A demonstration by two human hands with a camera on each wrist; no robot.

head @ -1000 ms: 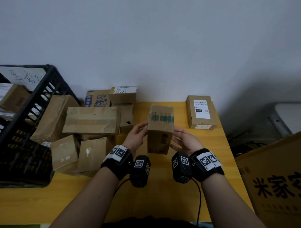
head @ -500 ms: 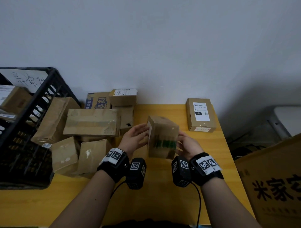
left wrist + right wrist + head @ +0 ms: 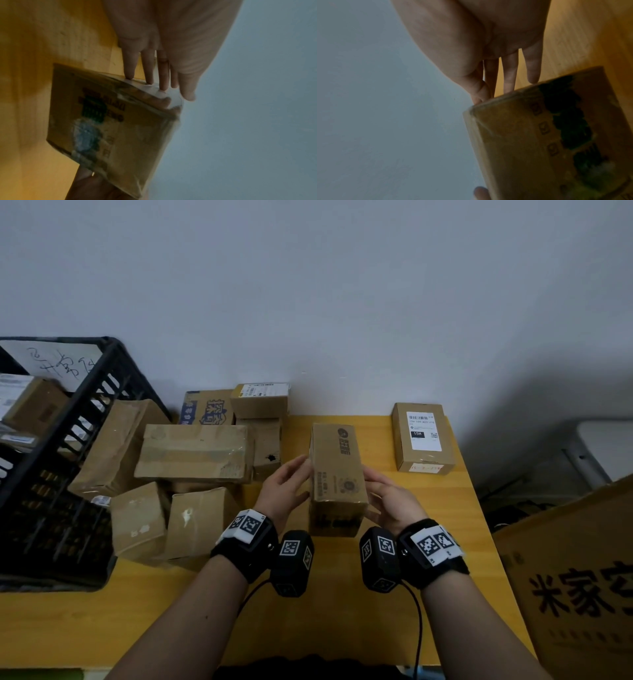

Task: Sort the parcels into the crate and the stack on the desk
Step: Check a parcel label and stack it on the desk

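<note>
A long brown cardboard parcel [image 3: 337, 470] with taped ends is held above the yellow desk [image 3: 342, 594], pressed between my two hands. My left hand [image 3: 286, 487] presses its left side with straight fingers [image 3: 150, 67]. On its right side my right hand [image 3: 390, 498] does the same, fingers [image 3: 510, 75] straight against the parcel's [image 3: 539, 142] edge. Its printed face [image 3: 111, 128] is blurred. The black crate [image 3: 85, 392] stands at the left with parcels inside. One labelled parcel [image 3: 423, 438] lies flat at the desk's back right.
A heap of several brown parcels [image 3: 195, 453] fills the desk between the crate and my hands. A large printed cardboard box [image 3: 582, 594] stands off the desk's right edge. The grey wall [image 3: 342, 302] runs behind the desk.
The parcel has been turned over between my hands: it stood upright with the green print on top, now it lies lengthwise with another printed face up. Both hands stayed on its sides.
</note>
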